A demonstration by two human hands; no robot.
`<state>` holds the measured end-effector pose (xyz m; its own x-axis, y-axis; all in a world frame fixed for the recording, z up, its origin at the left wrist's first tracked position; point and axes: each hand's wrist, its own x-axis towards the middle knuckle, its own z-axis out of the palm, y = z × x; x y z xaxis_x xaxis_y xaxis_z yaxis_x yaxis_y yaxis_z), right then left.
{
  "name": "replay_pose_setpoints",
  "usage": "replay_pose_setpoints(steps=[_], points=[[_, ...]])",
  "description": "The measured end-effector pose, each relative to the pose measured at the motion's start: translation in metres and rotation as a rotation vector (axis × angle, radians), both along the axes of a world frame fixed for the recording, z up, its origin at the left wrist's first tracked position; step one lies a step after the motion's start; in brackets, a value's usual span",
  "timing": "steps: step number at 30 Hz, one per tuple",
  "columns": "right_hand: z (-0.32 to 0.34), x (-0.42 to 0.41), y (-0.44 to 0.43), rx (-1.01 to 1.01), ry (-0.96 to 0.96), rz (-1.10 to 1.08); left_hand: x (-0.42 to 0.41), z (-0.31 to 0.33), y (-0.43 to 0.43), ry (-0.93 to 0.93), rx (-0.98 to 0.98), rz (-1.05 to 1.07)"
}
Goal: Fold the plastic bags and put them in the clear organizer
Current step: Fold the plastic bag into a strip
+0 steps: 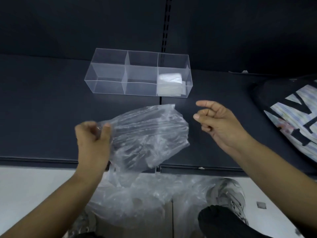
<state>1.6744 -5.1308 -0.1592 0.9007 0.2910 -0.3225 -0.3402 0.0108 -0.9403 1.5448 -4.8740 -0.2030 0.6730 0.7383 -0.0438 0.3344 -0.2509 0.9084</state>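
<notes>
The left hand (92, 141) pinches the plastic bag (147, 134) by its left end. The bag stretches rightward toward the right hand (216, 124), which is loosely curled and seemingly empty.

Open shelf strip (130, 101) between clear organizer (109, 87) and crumpled bag (149, 134); black printed item (291, 109) at far right.

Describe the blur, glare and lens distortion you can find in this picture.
Head view: motion blur smears the left hand, while the right hand is sharper; the bag shows pale glints, not hard glare; the organizer is crisp; the dark shelf is dimly, evenly lit, and its front edge bows slightly from the wide lens.
</notes>
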Motion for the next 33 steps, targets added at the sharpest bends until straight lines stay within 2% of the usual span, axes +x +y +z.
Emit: replay_pose_setpoints(steps=[3, 5, 8, 11, 17, 20, 23, 25, 28, 31, 33], points=[[0.0, 0.004, 0.008, -0.175, -0.06, 0.098, 0.029, 0.025, 0.024, 0.16, 0.269, -0.174], [-0.002, -0.002, 0.017, -0.394, 0.048, 0.18, 0.058, 0.039, 0.032, 0.284, 0.363, -0.426], [-0.013, -0.014, 0.032, -0.525, 0.218, 0.287, 0.102, 0.044, 0.022, 0.552, 0.239, -0.781], [-0.021, -0.023, 0.049, -0.412, 0.251, 0.312, 0.126, 0.031, 0.0, 0.653, 0.083, -0.907], [-0.01, -0.012, 0.053, 0.121, 0.293, 0.26, 0.118, 0.007, -0.002, 0.552, -0.264, -0.767], [-0.004, -0.004, 0.045, 0.285, 0.355, 0.237, 0.108, 0.008, -0.004, 0.483, -0.385, -0.704], [-0.002, -0.004, 0.043, 0.303, 0.313, 0.294, 0.096, 0.018, -0.017, 0.497, -0.62, -0.766], [-0.001, -0.007, 0.041, 0.27, 0.235, 0.355, 0.087, 0.02, -0.027, 0.457, -0.707, -0.774], [0.0, -0.012, 0.035, 0.208, 0.099, 0.495, 0.082, 0.018, -0.037, 0.302, -0.632, -0.594], [-0.003, -0.019, 0.024, 0.28, 0.149, 0.672, 0.08, 0.014, -0.038, 0.137, -0.555, -0.34], [-0.007, -0.024, 0.018, 0.252, 0.161, 0.733, 0.077, 0.015, -0.035, 0.056, -0.597, -0.167]])
